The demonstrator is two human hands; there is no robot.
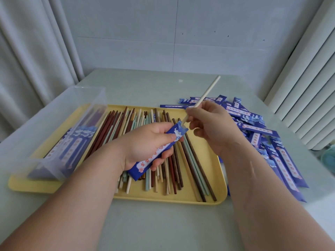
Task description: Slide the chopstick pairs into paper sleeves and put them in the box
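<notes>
My left hand [145, 145] grips a blue paper sleeve [159, 151] with white and pink print, held slanted above the tray. My right hand [212, 124] pinches cream-coloured chopsticks [204, 96] that slant up to the right, their lower tip at the sleeve's open top end. Loose chopsticks [181, 160] in brown, red, mint and cream lie across the yellow tray [163, 198]. A clear plastic box [54, 127] on the tray's left end holds several sleeved pairs.
A heap of empty blue sleeves [262, 134] lies on the pale table [163, 229] to the right of the tray. Curtains hang at left, a white slatted panel stands at right, and a wall is behind.
</notes>
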